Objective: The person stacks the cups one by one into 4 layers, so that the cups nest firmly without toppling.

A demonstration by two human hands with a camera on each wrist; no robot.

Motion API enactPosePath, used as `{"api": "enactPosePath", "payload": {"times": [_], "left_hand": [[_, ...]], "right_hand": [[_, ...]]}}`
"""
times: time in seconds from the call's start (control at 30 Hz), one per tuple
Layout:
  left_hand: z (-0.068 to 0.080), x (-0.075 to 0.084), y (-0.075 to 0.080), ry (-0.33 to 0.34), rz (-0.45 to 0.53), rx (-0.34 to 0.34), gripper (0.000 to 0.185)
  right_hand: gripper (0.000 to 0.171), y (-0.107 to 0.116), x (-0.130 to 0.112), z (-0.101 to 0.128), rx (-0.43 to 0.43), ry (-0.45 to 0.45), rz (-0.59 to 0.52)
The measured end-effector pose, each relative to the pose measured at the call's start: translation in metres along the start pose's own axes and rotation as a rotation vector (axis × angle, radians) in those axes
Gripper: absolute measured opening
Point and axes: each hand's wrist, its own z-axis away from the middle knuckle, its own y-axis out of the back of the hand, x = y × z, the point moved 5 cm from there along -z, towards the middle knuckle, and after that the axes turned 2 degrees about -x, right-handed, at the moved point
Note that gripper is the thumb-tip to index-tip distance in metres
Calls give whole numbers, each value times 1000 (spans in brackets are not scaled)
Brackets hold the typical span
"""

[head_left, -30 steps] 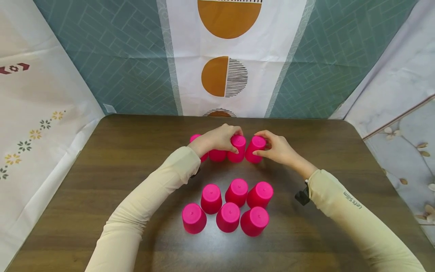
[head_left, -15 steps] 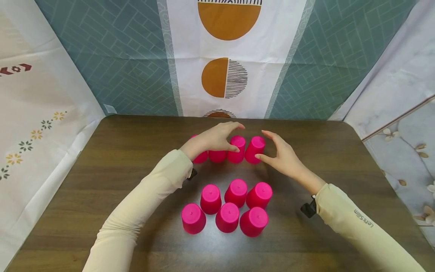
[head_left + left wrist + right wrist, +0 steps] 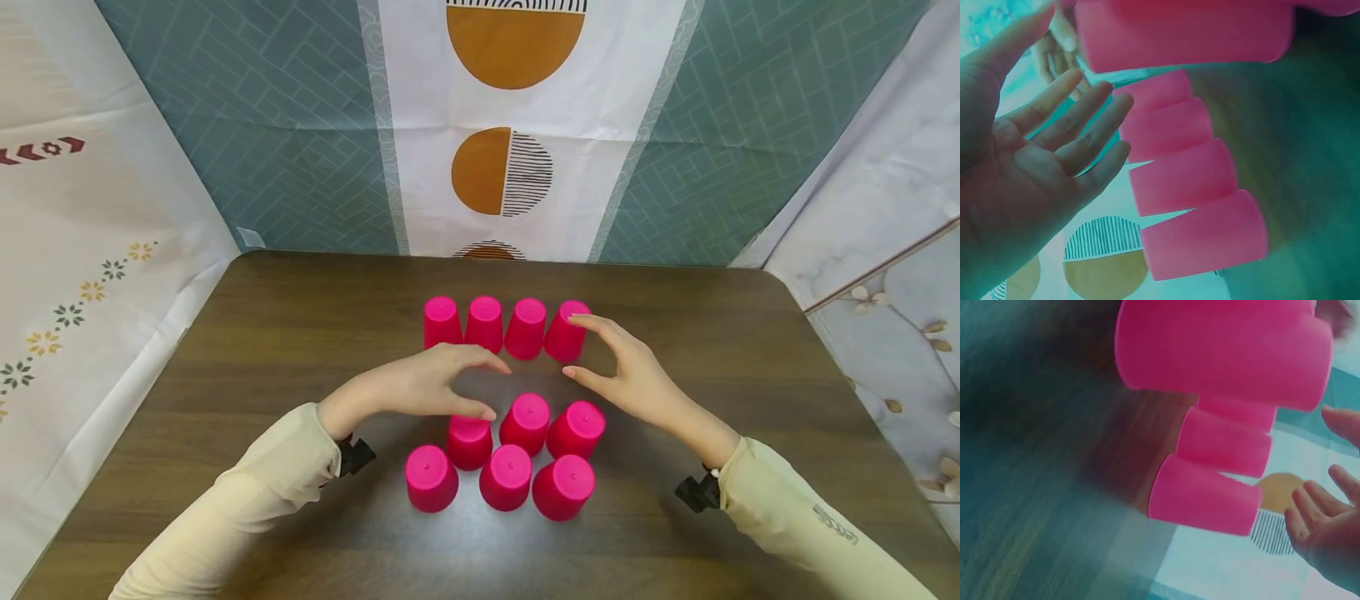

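Both hands hover spread, holding nothing: left hand [image 3: 420,390] above the near pink cups [image 3: 504,454], right hand [image 3: 626,375] beside the far row [image 3: 504,327]. Bare table [image 3: 247,350] surrounds them.

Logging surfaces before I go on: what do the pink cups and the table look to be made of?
The pink cups look like moulded plastic: even colour, smooth slightly glossy walls, a small moulding dot on each upturned base. The table shows dark wood grain with a soft sheen and rounded corners; it is probably laminate or veneer, though solid wood cannot be ruled out.
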Motion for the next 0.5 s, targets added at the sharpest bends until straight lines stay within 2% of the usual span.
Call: {"api": "enactPosePath", "payload": {"times": [0.1,0.23,0.4,0.5], "left_hand": [[9,-5,-11,33,32,-64,60],[10,-7,-17,34,35,-119,60],[9,-6,-21,-22,1,-181,62],[9,-9,-23,-30,-1,-197,61]], "right_hand": [[65,-1,-6,3,-36,19,-38],[66,-5,-13,3,-122,52,-72],[69,-17,-25,5,-320,88,-90],[70,-23,-34,6,-415,97,-95]]}}
